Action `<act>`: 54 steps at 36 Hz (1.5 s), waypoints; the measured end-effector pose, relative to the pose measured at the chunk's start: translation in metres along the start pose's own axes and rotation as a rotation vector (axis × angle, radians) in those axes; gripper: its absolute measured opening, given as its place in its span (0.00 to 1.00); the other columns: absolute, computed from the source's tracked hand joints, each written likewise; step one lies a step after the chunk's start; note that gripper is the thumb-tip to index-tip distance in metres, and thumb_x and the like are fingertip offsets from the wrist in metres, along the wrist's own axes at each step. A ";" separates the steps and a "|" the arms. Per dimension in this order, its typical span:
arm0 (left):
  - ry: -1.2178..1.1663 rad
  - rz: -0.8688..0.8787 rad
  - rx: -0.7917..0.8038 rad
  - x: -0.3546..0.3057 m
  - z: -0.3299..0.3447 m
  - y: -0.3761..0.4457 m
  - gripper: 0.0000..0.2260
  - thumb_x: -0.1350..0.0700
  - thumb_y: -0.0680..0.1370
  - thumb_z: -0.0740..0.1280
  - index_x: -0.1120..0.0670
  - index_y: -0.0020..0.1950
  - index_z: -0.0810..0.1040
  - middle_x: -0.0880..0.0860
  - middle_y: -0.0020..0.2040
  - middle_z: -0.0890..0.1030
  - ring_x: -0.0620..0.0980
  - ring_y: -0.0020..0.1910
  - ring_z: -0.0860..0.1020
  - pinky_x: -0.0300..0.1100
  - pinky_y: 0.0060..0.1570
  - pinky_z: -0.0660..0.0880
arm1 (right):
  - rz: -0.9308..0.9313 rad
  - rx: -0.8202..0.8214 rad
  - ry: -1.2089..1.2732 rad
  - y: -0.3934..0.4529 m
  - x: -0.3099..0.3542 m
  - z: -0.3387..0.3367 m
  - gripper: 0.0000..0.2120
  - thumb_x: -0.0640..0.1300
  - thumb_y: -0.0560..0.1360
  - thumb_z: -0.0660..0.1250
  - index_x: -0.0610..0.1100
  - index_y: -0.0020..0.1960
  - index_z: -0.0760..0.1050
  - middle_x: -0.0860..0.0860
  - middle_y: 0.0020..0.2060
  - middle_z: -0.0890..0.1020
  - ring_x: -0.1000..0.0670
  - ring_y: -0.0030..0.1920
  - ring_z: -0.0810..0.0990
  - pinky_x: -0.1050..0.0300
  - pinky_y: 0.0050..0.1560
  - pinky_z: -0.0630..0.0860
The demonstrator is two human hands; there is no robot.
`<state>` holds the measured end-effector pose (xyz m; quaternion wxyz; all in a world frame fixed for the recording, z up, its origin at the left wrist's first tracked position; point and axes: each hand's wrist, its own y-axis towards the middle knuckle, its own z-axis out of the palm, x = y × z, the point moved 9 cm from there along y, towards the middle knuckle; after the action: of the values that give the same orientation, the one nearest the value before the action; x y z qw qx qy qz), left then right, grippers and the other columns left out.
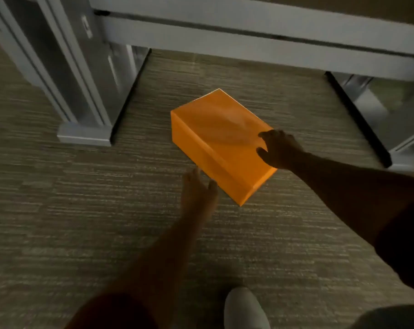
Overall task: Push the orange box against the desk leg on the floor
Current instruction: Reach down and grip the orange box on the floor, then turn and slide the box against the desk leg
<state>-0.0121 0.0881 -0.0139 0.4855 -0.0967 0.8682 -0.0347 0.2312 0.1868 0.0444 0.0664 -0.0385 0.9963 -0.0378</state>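
Note:
An orange box (pixel 219 138) lies on the carpet, turned diagonally, in the middle of the view. My right hand (pixel 278 149) rests on its near right corner, thumb on the lid and fingers spread over the edge. Blurred by motion, my left hand (pixel 199 193) sits with fingers apart at the box's long near side, touching or almost touching it. The grey desk leg (pixel 82 91) stands to the left, its flat foot (pixel 85 136) on the floor. A strip of bare carpet separates the box from that foot.
A grey desk crossbar (pixel 248 41) runs across the top. A second desk leg foot (pixel 405 157) sits at the right edge. A black strip (pixel 130 96) lines the left leg's inner side. My pale shoe (pixel 245 309) is at the bottom. Striped carpet (pixel 59 210) covers the floor.

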 end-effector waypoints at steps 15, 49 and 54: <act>-0.246 -0.276 0.146 0.017 0.108 0.043 0.42 0.36 0.72 0.70 0.53 0.79 0.57 0.60 0.79 0.59 0.62 0.74 0.66 0.58 0.66 0.72 | 0.494 0.016 0.511 0.050 -0.105 0.076 0.25 0.58 0.75 0.66 0.43 0.65 0.70 0.42 0.53 0.79 0.44 0.47 0.79 0.53 0.38 0.74; -0.623 -0.440 -0.014 0.082 -0.015 0.085 0.27 0.48 0.78 0.68 0.51 0.75 0.66 0.57 0.72 0.71 0.62 0.68 0.72 0.60 0.54 0.79 | 0.416 0.024 1.042 0.075 0.004 0.096 0.21 0.55 0.83 0.55 0.43 0.38 0.71 0.46 0.32 0.71 0.47 0.32 0.70 0.53 0.36 0.66; -0.601 -0.395 -0.050 0.097 -0.059 0.087 0.26 0.46 0.77 0.69 0.49 0.73 0.69 0.55 0.69 0.74 0.61 0.65 0.74 0.64 0.55 0.79 | 0.335 0.045 1.102 0.072 0.046 0.089 0.24 0.53 0.84 0.55 0.34 0.44 0.75 0.42 0.34 0.71 0.45 0.35 0.69 0.49 0.39 0.65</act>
<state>-0.1231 0.1512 -0.0779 0.7006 -0.2803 0.6518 -0.0765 0.1929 0.2488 -0.0554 -0.4565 0.1468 0.8753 -0.0626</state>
